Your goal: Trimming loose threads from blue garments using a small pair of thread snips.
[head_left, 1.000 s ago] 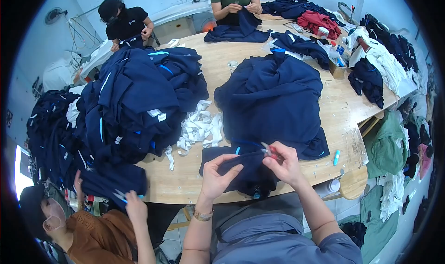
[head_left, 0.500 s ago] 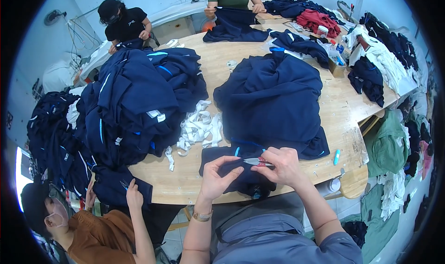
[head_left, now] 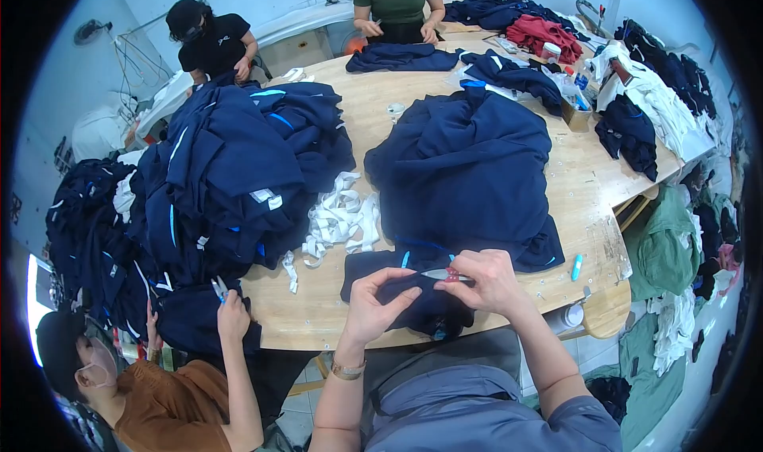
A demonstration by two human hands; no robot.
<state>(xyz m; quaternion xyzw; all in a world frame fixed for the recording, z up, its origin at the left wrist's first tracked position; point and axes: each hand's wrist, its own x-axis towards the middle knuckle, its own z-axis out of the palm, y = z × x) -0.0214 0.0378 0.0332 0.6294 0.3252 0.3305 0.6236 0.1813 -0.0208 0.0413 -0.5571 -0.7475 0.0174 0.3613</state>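
In front of me a navy garment (head_left: 425, 317) hangs over the table's near edge, with small bright blue strips along its upper side. My right hand (head_left: 485, 281) is closed around red-handled thread snips (head_left: 453, 275), their silver blades pointing left. Curled at the garment's left part, my left hand (head_left: 377, 301) has thumb and forefinger against the navy cloth, close to the blade tips. The exact grip of its other fingers is hidden. Just beyond the hands lies a large pile of navy garments (head_left: 465, 166).
A heap of white strips (head_left: 342, 218) lies left of the pile, beside a bigger navy heap (head_left: 230, 158). A turquoise marker-like object (head_left: 576, 267) rests at right. A co-worker in brown (head_left: 171, 404) holds blue snips at left; two more people work across the wooden table (head_left: 310, 321).
My hands stay nearly in place, and the snips tilt slightly. The left co-worker's snips have risen away from the cloth. Across the table, the person in green has lowered a navy garment.
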